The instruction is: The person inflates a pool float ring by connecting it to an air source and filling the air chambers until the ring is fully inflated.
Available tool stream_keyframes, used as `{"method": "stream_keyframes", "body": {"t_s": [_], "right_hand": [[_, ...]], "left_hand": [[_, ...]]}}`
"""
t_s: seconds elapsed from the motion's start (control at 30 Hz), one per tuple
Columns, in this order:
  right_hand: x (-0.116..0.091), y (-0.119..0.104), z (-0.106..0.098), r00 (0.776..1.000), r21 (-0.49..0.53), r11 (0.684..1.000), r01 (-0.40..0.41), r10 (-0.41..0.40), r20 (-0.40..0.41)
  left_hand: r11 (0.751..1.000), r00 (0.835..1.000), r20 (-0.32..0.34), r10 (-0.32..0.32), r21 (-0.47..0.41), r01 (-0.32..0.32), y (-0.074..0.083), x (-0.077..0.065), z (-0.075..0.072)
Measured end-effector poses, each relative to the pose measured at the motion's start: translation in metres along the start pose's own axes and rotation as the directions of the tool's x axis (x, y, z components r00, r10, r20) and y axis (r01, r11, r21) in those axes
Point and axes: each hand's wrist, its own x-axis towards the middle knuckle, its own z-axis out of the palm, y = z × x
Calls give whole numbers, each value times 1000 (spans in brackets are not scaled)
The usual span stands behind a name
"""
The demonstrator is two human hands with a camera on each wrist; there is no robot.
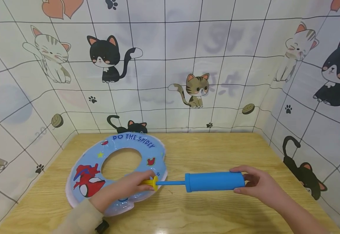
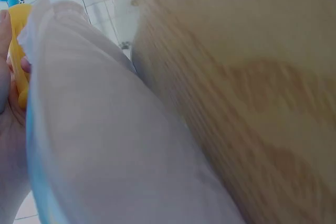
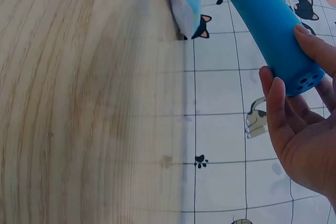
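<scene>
A blue hand pump lies level between my two hands, its thin rod drawn out to the left. My left hand grips the yellow handle at the rod's end. At the other end my right hand pinches the blue barrel between thumb and fingers; small round holes show in its end cap in the right wrist view. Beneath and beyond the left hand lies a light-blue inflated swim ring with a red cartoon figure and lettering. The left forearm covers part of its near side.
The wooden table carries the ring on its left half. White grid-patterned sheets with cartoon cats stand at the back and both sides. A dark band shows at the left sleeve.
</scene>
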Motion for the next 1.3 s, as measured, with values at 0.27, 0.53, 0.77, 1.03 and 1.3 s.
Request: {"method": "stream_keyframes", "body": {"t_s": [0.27,0.53,0.77,1.03,1.3], "right_hand": [[-13,4,-15,992,-102,991,92,-100,-74],[-13,4,-15,992,-137,989,52,-67,-108],[7,8,-3,998,-9,1000,-13,13,-59],[28,11,20,998,45,998,-50,51,-27],[47,4,46,999,41,998,-40,41,-3]], "left_hand": [[1000,1000,7,-14,11,14,-10,-9,-7],[1000,1000,-8,-24,-7,24,-9,-9,-8],[1000,999,-37,-12,2,12,0,0,-3],[1000,999,-47,5,24,-4,7,13,3],[1000,998,-65,2,0,-2,10,18,9]]}}
